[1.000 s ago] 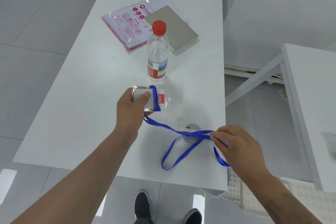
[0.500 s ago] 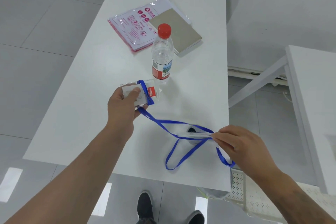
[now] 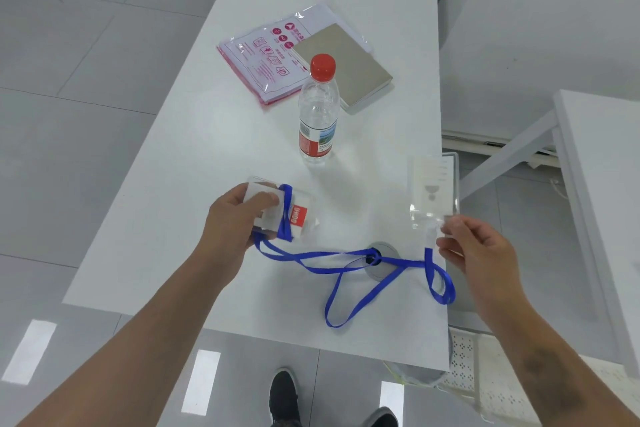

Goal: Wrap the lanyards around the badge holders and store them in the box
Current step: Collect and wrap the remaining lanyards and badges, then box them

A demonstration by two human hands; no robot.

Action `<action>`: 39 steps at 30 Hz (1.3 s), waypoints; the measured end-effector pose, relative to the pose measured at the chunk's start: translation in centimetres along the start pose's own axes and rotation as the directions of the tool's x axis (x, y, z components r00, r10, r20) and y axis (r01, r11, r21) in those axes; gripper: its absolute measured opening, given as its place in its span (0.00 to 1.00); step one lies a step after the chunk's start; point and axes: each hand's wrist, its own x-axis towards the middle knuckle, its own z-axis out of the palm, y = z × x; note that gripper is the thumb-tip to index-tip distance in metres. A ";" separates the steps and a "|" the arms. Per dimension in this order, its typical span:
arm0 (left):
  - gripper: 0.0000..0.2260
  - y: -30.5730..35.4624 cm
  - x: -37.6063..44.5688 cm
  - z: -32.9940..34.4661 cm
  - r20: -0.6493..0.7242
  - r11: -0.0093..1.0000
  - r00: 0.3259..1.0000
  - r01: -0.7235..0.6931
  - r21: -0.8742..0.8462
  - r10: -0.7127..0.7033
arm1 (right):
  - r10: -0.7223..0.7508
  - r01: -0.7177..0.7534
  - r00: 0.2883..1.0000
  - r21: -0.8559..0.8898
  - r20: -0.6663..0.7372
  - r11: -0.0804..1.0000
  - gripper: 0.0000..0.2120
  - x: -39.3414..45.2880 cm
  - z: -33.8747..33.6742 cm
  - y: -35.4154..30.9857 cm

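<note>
Left hand (image 3: pixel 235 218) gripped a lanyard-wrapped badge holder (image 3: pixel 280 210) mid-desk. Right hand (image 3: pixel 474 250) pinched a second clear badge holder (image 3: pixel 433 187) overhanging the desk (image 3: pixel 180 204) right edge; blue lanyard (image 3: pixel 346 267) trailed between, near the front edge.

Clear badge holder (image 3: pixel 433 191) upright, blue lanyard (image 3: pixel 349 263) trailing loose

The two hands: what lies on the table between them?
In the head view, between the left hand and right hand, the blue lanyard trails loosely over a round grey grommet in the table.
</note>
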 end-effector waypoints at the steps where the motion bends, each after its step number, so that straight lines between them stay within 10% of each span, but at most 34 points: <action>1: 0.07 0.1 -0.3 -0.1 0.071 0.999 0.997 0.038 -0.004 -0.037 | 0.051 -0.051 0.999 0.018 0.005 0.999 0.08 0.5 0.4 0.2; 8: 0.07 0.5 -2.4 0.4 0.320 0.996 0.944 0.082 0.020 -0.084 | 0.217 -0.183 0.956 -0.181 0.196 0.966 0.07 2.6 4.3 1.4; 15: 0.07 0.7 -3.8 1.7 0.343 0.993 0.936 0.101 -0.055 -0.077 | -0.177 0.225 0.972 -0.387 0.155 0.894 0.10 -1.7 5.7 -0.2; 17: 0.07 0.8 -4.1 2.5 0.348 0.986 0.933 0.137 -0.097 -0.096 | -0.063 0.114 0.969 -0.207 0.240 0.972 0.11 -4.0 7.1 -1.3; 21: 0.08 1.2 -4.7 4.0 0.371 0.958 0.925 0.179 -0.222 -0.087 | 0.378 -0.159 0.790 -0.434 0.482 0.887 0.09 -8.5 8.2 -2.8; 27: 0.07 1.3 -3.8 4.2 0.205 0.992 0.979 0.044 -0.119 -0.018 | 0.093 0.057 0.756 -0.207 0.648 0.977 0.10 -11.9 8.2 -1.7; 32: 0.05 0.9 -3.0 2.7 0.216 0.935 0.970 -0.174 0.310 0.109 | -0.095 0.494 0.762 -0.481 0.640 0.724 0.09 -12.1 5.8 -3.5; 36: 0.04 0.9 -3.4 1.0 0.397 0.888 0.913 -0.102 0.449 -0.096 | -0.270 0.592 0.778 -0.520 0.567 0.616 0.05 -9.0 4.4 -6.1; 39: 0.07 1.3 -4.2 0.5 0.525 0.916 0.814 0.021 0.401 -0.249 | -0.246 0.521 0.801 -0.432 0.546 0.736 0.07 -7.0 4.3 -6.7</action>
